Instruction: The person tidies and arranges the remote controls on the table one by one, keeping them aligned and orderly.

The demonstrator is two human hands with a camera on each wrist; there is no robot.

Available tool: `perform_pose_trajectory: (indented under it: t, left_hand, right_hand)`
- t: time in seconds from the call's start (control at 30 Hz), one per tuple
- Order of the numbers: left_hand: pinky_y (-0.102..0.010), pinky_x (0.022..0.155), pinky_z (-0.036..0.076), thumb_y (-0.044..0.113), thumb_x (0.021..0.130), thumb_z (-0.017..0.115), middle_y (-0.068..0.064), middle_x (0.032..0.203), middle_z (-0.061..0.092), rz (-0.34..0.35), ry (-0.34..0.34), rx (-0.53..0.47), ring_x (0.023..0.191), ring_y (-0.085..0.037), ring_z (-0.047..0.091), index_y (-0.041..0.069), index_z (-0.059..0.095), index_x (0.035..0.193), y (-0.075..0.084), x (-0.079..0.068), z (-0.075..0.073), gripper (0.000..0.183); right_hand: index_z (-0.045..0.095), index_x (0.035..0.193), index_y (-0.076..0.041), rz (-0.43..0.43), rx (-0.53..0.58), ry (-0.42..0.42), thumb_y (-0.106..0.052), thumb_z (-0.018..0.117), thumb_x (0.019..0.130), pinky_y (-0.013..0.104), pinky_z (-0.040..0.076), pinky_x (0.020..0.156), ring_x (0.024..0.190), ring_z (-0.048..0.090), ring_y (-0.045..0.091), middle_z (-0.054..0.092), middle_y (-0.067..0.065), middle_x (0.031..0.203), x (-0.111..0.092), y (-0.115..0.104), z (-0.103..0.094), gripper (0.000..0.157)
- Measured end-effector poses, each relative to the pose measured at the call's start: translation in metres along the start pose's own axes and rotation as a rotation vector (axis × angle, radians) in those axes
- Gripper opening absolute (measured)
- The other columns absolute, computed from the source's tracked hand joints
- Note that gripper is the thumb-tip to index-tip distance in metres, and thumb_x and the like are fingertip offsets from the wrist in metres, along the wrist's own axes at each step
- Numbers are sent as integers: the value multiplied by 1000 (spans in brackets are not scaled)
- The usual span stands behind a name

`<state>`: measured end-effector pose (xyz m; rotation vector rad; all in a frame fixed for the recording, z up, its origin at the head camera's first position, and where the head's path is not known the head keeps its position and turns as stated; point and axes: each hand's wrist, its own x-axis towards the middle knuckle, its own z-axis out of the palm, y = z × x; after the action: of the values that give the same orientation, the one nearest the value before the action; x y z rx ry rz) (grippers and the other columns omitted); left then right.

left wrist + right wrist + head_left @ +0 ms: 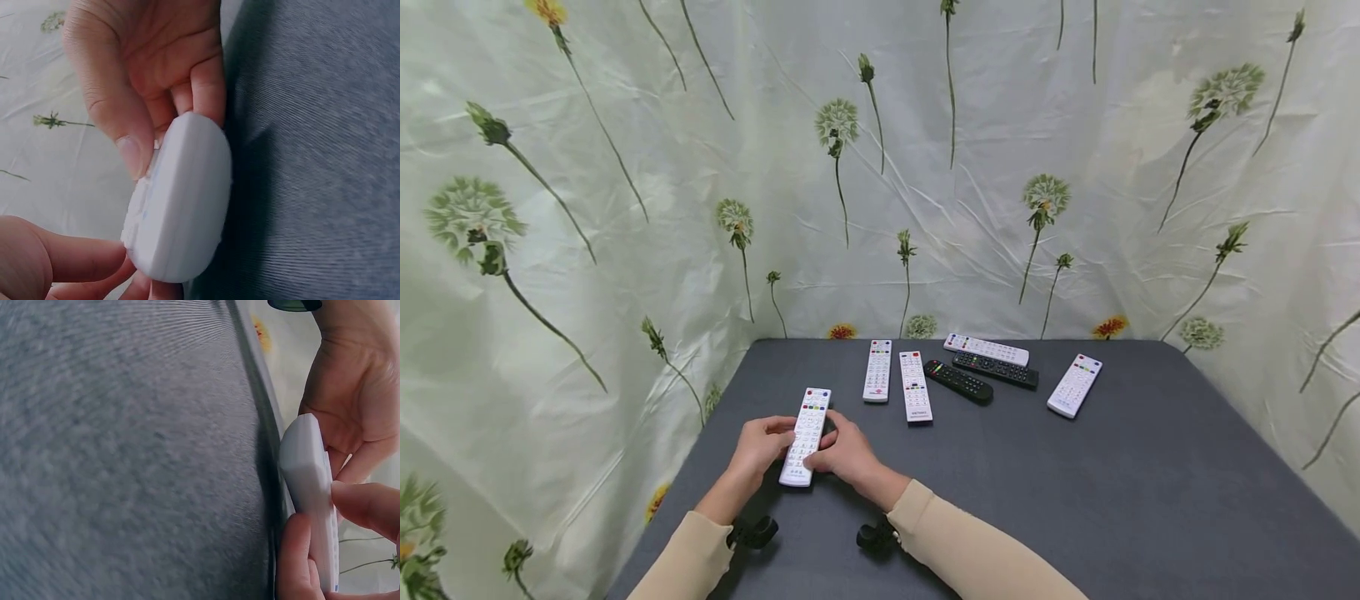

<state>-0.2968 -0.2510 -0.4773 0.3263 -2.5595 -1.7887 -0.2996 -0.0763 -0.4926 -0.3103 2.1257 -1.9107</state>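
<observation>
A white remote control (pixel 806 437) with coloured buttons at its far end is held between both hands over the left part of the dark table. My left hand (pixel 757 450) grips its left side, thumb on the button face and fingers beneath, as the left wrist view shows. From the right, my right hand (pixel 850 454) pinches it, with the thumb on the buttons near the lower end. In the left wrist view the remote's rounded white end (pixel 194 200) faces the camera. The right wrist view shows the white casing (pixel 309 481) between thumb and fingers, just off the cloth.
Two white remotes, one upright (pixel 877 372) and one beside it (pixel 915 387), lie at the back. Right of them are a black remote (pixel 958 382), another black one (pixel 996 369), a white one (pixel 987 349) and a separate white remote (pixel 1075 386). A floral curtain (pixel 925 183) hangs behind the table (pixel 1075 500).
</observation>
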Motion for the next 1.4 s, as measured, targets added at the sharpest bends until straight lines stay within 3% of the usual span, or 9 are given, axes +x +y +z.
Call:
perform_pose_trajectory:
  t: [0.4, 0.77, 1.07, 1.23, 1.4]
  left_hand:
    - [-35, 73, 57, -3, 94, 60, -23, 113, 67, 10, 27, 36, 91, -25, 65, -8, 68, 119, -9, -5, 0, 27]
    - [-42, 83, 53, -6, 92, 60, -23, 119, 67, -7, 64, -46, 103, -30, 62, -6, 69, 120, -20, -4, 2, 29]
    - [-44, 91, 50, -5, 92, 61, -22, 125, 65, -36, 58, -86, 112, -32, 58, -4, 69, 123, -25, 0, -2, 32]
    - [-44, 92, 50, -4, 92, 61, -23, 127, 64, -38, 53, -105, 112, -31, 59, -5, 68, 124, -25, 3, -3, 33]
    - [-40, 87, 53, -4, 93, 61, -23, 127, 64, -38, 52, -89, 107, -28, 62, -4, 69, 124, -25, 3, -2, 32]
  right_hand:
    - [48, 145, 1, -72, -259, 37, -10, 88, 74, 26, 46, 60, 68, 54, 12, 65, 7, 88, -2, 5, 5, 82]
    - [56, 139, 2, -77, -225, 63, -8, 86, 76, 25, 46, 56, 65, 55, 11, 65, 6, 88, -7, 7, 7, 71]
    - [57, 136, 6, -88, -13, 44, 7, 80, 75, 25, 57, 62, 62, 61, 9, 64, 9, 83, 1, 17, 7, 65]
    - [57, 136, 6, -104, -39, 29, 5, 81, 75, 22, 53, 60, 63, 60, 8, 67, 17, 89, 4, 17, 4, 66]
    - [58, 136, 4, -87, -55, 16, 3, 81, 76, 21, 48, 58, 66, 57, 8, 67, 16, 91, 4, 15, 2, 65]
